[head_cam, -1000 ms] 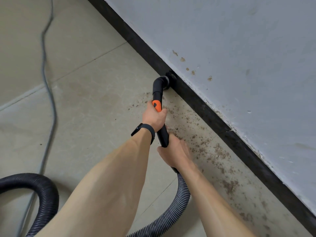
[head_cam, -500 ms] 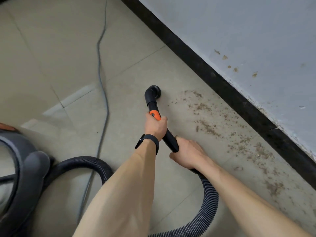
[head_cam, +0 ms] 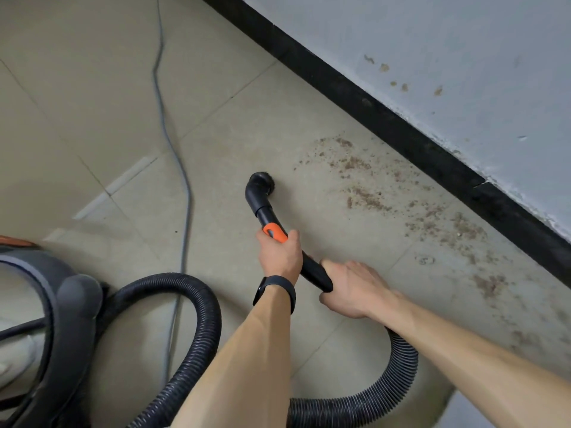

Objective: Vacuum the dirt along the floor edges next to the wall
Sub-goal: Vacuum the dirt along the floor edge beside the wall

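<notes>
My left hand (head_cam: pixel 279 253) grips the black vacuum wand (head_cam: pixel 313 270) just below its orange collar (head_cam: pixel 276 231). Lower down the same wand, my right hand (head_cam: pixel 350 288) grips where the ribbed hose (head_cam: pixel 398 372) joins. The round brush nozzle (head_cam: pixel 261 183) rests on the beige floor tile, left of the brown dirt (head_cam: pixel 367 199). That dirt is scattered over the floor up to the black baseboard (head_cam: pixel 401 131) under the grey wall (head_cam: pixel 448 57). The nozzle is well away from the baseboard.
The grey vacuum body (head_cam: pixel 40 304) stands at the lower left, with the hose looping from it across the floor (head_cam: pixel 173 285). A grey power cord (head_cam: pixel 173 149) runs up the tiles on the left. More dirt lies along the baseboard to the right (head_cam: pixel 491 285).
The nozzle has left the baseboard and come back across the floor to the left of the dirt patch. The view swung left, bringing the vacuum body into sight.
</notes>
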